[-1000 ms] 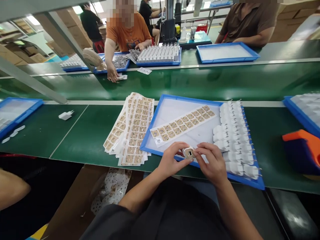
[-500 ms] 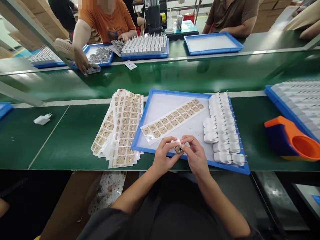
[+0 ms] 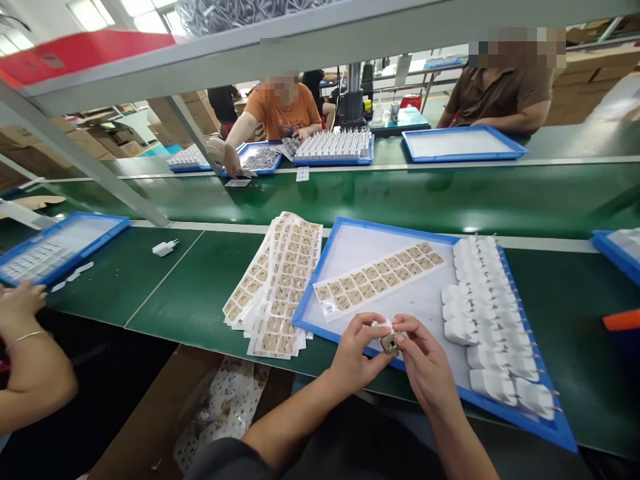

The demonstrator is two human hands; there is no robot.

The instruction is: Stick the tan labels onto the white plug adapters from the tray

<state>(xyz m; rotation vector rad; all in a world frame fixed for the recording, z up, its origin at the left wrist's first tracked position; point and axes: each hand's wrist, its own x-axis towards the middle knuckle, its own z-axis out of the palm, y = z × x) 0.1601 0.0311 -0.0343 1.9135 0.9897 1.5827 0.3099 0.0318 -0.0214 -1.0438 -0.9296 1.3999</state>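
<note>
green bench matting (image 3: 190,293) spreads under everything. nearest me, my left hand (image 3: 356,355) and right hand (image 3: 426,365) meet over the near rim of a blue tray (image 3: 313,270). the fingertips of both pinch one small white usb charger (image 3: 389,341), port end up. right of it in the tray stand rows of white chargers (image 3: 493,320), and a label strip (image 3: 380,277) lies farther in. fanned label sheets (image 3: 280,283) sit left of the tray. across the belt, a person in orange (image 3: 283,113) reaches down.

One view only, worn on the head. Looks forward and down over the tabletop (image 3: 200,293), very near the left hand (image 3: 357,353) and right hand (image 3: 425,363) at the lower edge. Takes in the tray (image 3: 400,228) just beyond, then a worker (image 3: 283,121) opposite, under a shelf rail (image 3: 300,53).
</note>
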